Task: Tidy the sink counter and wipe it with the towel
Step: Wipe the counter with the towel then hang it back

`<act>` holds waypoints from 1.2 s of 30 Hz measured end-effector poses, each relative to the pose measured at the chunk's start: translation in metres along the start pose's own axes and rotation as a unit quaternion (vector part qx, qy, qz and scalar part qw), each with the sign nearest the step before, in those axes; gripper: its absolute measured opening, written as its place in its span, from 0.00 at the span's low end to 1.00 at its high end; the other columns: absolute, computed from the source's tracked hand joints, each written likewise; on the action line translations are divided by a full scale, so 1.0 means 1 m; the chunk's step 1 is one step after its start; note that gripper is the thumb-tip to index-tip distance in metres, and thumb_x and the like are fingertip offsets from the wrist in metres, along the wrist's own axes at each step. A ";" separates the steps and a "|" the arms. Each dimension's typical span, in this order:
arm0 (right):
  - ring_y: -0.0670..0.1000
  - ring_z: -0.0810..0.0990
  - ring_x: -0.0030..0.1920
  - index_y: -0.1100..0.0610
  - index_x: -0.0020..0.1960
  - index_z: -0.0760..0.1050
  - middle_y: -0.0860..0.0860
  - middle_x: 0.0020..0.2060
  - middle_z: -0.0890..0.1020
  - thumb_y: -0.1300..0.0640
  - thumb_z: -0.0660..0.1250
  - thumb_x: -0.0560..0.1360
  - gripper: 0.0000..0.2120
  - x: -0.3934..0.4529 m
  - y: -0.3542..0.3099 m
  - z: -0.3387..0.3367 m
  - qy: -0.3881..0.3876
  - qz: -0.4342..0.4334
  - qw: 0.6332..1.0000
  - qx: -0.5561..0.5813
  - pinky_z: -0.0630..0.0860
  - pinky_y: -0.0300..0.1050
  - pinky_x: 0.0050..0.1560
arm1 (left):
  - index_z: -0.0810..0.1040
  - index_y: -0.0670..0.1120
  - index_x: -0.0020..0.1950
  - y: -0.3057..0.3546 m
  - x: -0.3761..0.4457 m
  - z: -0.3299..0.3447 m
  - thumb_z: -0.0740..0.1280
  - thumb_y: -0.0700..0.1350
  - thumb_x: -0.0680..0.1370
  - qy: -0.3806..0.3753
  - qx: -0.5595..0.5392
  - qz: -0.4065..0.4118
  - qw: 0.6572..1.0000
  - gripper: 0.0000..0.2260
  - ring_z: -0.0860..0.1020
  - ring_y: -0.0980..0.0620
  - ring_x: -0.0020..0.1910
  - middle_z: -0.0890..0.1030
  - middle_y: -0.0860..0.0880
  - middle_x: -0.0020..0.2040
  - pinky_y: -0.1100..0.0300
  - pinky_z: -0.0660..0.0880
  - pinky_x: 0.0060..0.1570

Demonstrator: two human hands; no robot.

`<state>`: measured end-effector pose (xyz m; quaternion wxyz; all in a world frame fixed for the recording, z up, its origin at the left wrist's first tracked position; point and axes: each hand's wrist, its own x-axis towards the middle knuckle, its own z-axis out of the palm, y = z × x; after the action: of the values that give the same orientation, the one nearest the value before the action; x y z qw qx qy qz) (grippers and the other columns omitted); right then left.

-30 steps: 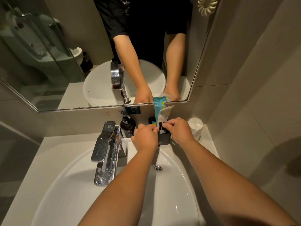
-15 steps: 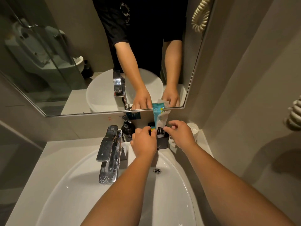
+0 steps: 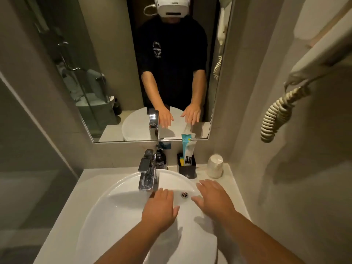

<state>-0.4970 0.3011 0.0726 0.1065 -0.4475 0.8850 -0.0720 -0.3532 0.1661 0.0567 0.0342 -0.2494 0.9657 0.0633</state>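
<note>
Left hand (image 3: 159, 207) and right hand (image 3: 214, 198) spread, empty, over basin (image 3: 114, 206); faucet (image 3: 148, 171), black holder (image 3: 187, 166), upturned cup (image 3: 215, 166) behind

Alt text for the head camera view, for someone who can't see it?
Two bare hands, left hand and right hand, hover open and empty over a white sink. Behind the basin stand a chrome faucet, a black holder of packets and an upturned cup.

counter (image 3: 106, 180) — pale, bare at left; sachets (image 3: 187, 149) upright in black holder (image 3: 187, 168)
</note>
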 end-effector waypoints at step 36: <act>0.54 0.70 0.68 0.52 0.71 0.65 0.52 0.69 0.72 0.38 0.62 0.76 0.29 -0.241 -0.168 0.079 -0.031 -0.055 0.998 -0.017 0.65 0.51 0.69 | 0.73 0.46 0.60 -0.077 -0.275 0.017 0.58 0.57 0.79 0.038 0.035 0.042 0.998 0.18 0.74 0.47 0.54 0.78 0.46 0.57 0.51 0.68 0.61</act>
<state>-0.2078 0.3945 0.0637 0.1223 -0.4994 0.8563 -0.0487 -0.0746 0.2330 0.0588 0.0039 -0.2092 0.9776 0.0216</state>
